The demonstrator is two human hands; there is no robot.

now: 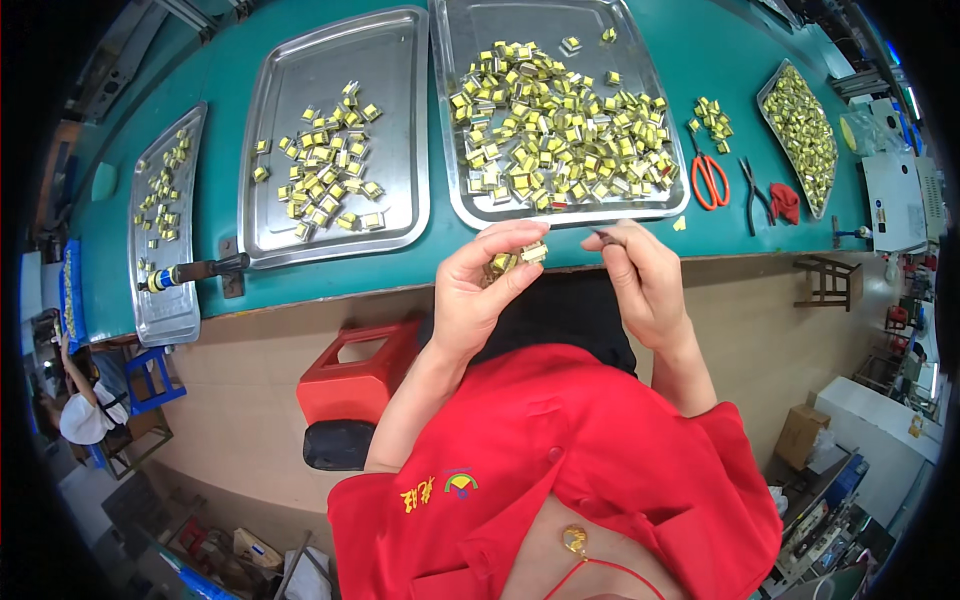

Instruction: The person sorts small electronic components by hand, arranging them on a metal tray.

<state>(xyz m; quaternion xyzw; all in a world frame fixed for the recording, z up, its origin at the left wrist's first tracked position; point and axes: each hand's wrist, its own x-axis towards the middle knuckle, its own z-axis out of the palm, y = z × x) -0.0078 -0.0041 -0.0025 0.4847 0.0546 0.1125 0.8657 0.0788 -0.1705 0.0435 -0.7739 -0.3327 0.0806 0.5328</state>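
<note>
My left hand [468, 292] is closed around a few small yellow-taped transformers [534, 252], with one showing at the fingertips. Beside it, my right hand [648, 288] pinches a small dark pointed tool [606, 237]; most of it is hidden by the fingers, so its kind is unclear. Both hands are over the near edge of the green table [330, 282], a short gap between them. Just beyond lies a metal tray [590, 213] heaped with similar transformers.
A second metal tray [300, 70] and a narrower one [170, 320] hold more transformers on the left, near a yellow-and-black handled tool [170, 276]. Rightward lie orange-handled scissors [710, 185], pliers [757, 200], a red cloth [785, 203] and a full tray [800, 130]. A red stool [350, 385] stands below.
</note>
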